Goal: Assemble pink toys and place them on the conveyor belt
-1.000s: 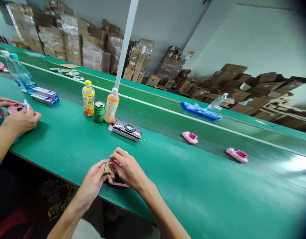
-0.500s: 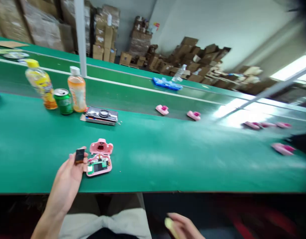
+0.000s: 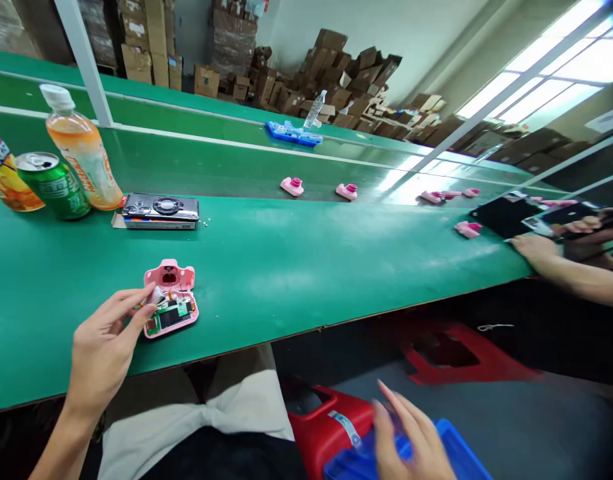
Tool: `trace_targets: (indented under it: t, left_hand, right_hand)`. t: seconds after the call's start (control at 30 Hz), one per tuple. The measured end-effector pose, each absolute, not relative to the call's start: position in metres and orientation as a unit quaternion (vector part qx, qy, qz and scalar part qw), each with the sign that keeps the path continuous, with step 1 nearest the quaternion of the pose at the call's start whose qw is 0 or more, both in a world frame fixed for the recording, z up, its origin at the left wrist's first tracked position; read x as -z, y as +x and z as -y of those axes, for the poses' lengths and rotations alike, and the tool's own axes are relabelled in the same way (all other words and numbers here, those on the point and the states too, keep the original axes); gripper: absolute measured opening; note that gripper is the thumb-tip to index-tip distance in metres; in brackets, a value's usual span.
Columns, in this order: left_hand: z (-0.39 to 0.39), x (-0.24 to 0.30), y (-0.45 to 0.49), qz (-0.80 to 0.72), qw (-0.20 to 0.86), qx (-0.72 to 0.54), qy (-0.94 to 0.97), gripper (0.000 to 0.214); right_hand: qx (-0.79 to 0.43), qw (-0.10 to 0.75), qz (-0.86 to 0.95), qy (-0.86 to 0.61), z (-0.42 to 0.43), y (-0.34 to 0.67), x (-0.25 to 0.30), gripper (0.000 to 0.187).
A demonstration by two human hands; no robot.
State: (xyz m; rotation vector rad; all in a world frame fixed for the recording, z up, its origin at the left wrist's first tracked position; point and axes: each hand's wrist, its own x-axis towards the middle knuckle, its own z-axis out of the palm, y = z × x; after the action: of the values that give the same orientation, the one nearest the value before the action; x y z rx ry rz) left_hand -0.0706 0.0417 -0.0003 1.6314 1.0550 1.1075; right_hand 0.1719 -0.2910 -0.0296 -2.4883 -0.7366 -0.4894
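Note:
A pink toy camera lies opened on the green bench in two halves: the front shell (image 3: 169, 275) and the back shell holding a green circuit board (image 3: 172, 317). My left hand (image 3: 104, 347) reaches over them, pinching a small pale part (image 3: 157, 295) at its fingertips, right by the board. Low at the bottom right, my right hand (image 3: 406, 433) is blurred, its fingers spread above a blue plastic crate (image 3: 449, 453). Nothing shows in that hand.
A green can (image 3: 53, 185) and an orange-capped bottle (image 3: 84, 148) stand near a black-and-silver device (image 3: 160, 211). Pink parts (image 3: 292, 187) ride the belt. A co-worker's hand (image 3: 534, 248) rests at the bench's far end. A red stool (image 3: 446, 353) stands on the floor.
The view has swung right and down. My right hand has dropped to the blue crate, its pale item no longer visible. My left hand moved over the board, now pinching a small pale part.

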Motion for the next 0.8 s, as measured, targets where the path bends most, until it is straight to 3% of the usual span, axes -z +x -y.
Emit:
trace_targets:
  t: [0.07, 0.1, 0.23, 0.4, 0.63, 0.8]
  left_hand:
    - [-0.040, 0.003, -0.071, -0.392, 0.423, -0.428, 0.696, 0.029]
    - [-0.039, 0.005, -0.072, -0.379, 0.429, -0.417, 0.706, 0.031]
    - [-0.035, 0.012, -0.073, -0.368, 0.458, -0.402, 0.702, 0.041]
    - [-0.032, 0.012, -0.070, -0.375, 0.441, -0.406, 0.707, 0.034]
    - [-0.030, 0.009, -0.073, -0.376, 0.489, -0.390, 0.684, 0.033]
    - [-0.036, 0.003, -0.080, -0.342, 0.410, -0.371, 0.760, 0.040]
  right_hand:
    - [0.099, 0.335, 0.486, -0.801, 0.195, 0.156, -0.006, 0.039]
    - [0.041, 0.336, 0.596, -0.728, 0.149, 0.147, -0.022, 0.042]
    - [-0.068, 0.234, 0.837, -0.490, 0.027, 0.122, -0.059, 0.024]
    - [-0.092, 0.143, 0.866, -0.470, 0.007, 0.125, -0.061, 0.024]
    - [-0.162, 0.220, 0.822, -0.499, 0.010, 0.129, -0.060, 0.019]
    - [-0.235, 0.288, 0.775, -0.511, 0.005, 0.139, -0.051, 0.024]
